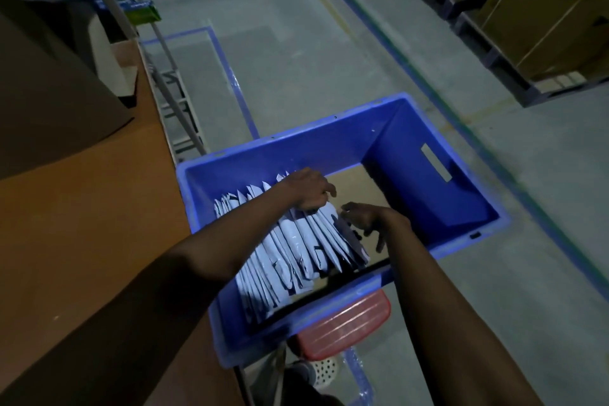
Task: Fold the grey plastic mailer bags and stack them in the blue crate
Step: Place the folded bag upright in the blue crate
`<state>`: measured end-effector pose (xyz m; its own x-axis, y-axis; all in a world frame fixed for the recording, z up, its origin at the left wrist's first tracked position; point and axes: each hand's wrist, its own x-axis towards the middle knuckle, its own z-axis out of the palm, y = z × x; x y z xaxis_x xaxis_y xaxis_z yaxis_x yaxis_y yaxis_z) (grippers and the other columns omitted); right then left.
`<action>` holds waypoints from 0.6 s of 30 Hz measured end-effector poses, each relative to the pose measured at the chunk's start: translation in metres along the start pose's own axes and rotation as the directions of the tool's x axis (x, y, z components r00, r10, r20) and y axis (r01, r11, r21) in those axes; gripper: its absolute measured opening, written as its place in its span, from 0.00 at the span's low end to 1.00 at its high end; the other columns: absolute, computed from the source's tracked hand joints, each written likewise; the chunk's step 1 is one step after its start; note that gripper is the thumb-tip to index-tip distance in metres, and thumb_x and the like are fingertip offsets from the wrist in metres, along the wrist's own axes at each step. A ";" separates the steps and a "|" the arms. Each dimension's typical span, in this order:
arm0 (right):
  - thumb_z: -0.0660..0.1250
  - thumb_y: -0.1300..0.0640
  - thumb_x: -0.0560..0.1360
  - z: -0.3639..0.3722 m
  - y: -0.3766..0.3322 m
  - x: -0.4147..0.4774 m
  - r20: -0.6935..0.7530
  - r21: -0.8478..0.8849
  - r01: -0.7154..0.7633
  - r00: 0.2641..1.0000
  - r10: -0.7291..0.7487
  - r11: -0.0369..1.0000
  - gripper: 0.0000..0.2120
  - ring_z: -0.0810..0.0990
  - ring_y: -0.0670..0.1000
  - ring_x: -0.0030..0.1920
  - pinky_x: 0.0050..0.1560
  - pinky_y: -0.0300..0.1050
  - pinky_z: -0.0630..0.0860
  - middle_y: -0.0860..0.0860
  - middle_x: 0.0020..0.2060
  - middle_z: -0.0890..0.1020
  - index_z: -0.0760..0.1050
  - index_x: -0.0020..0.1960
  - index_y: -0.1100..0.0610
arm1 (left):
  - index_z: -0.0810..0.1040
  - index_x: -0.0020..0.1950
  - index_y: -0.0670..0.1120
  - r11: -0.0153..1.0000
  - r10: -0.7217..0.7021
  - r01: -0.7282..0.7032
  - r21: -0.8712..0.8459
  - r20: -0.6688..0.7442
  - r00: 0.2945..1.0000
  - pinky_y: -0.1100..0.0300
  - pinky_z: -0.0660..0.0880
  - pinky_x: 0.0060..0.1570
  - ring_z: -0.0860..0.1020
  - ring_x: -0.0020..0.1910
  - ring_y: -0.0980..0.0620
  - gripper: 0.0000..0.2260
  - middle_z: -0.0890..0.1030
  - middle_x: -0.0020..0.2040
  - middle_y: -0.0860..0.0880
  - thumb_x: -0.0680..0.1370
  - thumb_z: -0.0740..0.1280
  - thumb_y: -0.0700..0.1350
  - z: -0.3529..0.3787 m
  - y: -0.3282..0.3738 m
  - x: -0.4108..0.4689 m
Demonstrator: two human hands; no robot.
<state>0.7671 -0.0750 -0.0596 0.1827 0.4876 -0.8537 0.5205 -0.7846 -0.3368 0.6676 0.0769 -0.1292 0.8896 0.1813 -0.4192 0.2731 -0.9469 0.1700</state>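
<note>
Fig.: folded bags stand in a row, left part of crate. L hand atop row, fingers bent over; grip unclear. R hand loose, fingers apart, by last bag. Bags prob. light, floppy, slick: pinch at fold.

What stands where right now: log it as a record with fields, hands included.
crate: blue, open-topped, beside the table; a red stool shows under its near edge
bags: grey, folded, standing on edge in a leaning row in the crate's left part
crate floor: cardboard, bare on the right
left hand: on the bags' upper ends, fingers curled over them
right hand: fingers spread at the row's right end; contact unclear
background: boxes on pallets, far right
</note>
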 end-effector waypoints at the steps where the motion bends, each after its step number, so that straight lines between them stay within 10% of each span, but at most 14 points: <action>1: 0.55 0.56 0.87 0.002 0.000 -0.001 0.033 0.027 -0.001 0.999 0.000 1.000 0.21 0.78 0.56 0.48 0.46 0.51 0.80 0.62 0.72 0.72 0.64 0.78 0.61 | 0.76 0.72 0.54 0.999 -0.008 0.006 0.032 0.053 0.999 0.50 0.64 0.70 0.71 0.71 0.45 0.19 0.76 0.73 0.47 0.83 0.57 0.48 0.001 0.002 0.002; 6: 0.56 0.60 0.85 0.006 0.012 0.009 0.091 0.214 -0.032 0.996 0.012 0.976 0.20 0.79 0.64 0.55 0.62 0.73 0.75 0.63 0.67 0.75 0.67 0.77 0.52 | 0.76 0.67 0.52 0.994 -0.060 0.042 0.103 0.173 0.983 0.50 0.64 0.66 0.75 0.66 0.44 0.16 0.77 0.71 0.45 0.83 0.56 0.48 -0.002 0.005 0.001; 12: 0.60 0.57 0.85 0.009 0.001 0.008 0.004 0.078 0.042 0.999 -0.043 0.996 0.21 0.78 0.60 0.59 0.42 0.48 0.83 0.62 0.71 0.73 0.67 0.76 0.60 | 0.75 0.73 0.54 0.997 -0.042 0.036 0.065 0.092 0.995 0.51 0.62 0.70 0.72 0.70 0.44 0.19 0.76 0.73 0.45 0.85 0.54 0.50 -0.011 0.011 -0.013; 18: 0.64 0.48 0.83 0.016 0.019 -0.006 -0.271 0.165 0.137 0.959 -0.089 0.977 0.21 0.80 0.56 0.60 0.49 0.47 0.76 0.55 0.67 0.79 0.71 0.76 0.48 | 0.77 0.71 0.52 1.000 -0.026 0.026 -0.007 -0.169 0.985 0.49 0.63 0.70 0.73 0.69 0.45 0.20 0.80 0.68 0.46 0.83 0.55 0.52 -0.006 0.015 -0.050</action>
<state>0.7624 -0.0989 -0.0677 0.3549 0.6406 -0.6810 0.3953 -0.7629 -0.5116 0.6298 0.0548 -0.1007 0.9312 0.2486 -0.2664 0.2982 -0.9401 0.1652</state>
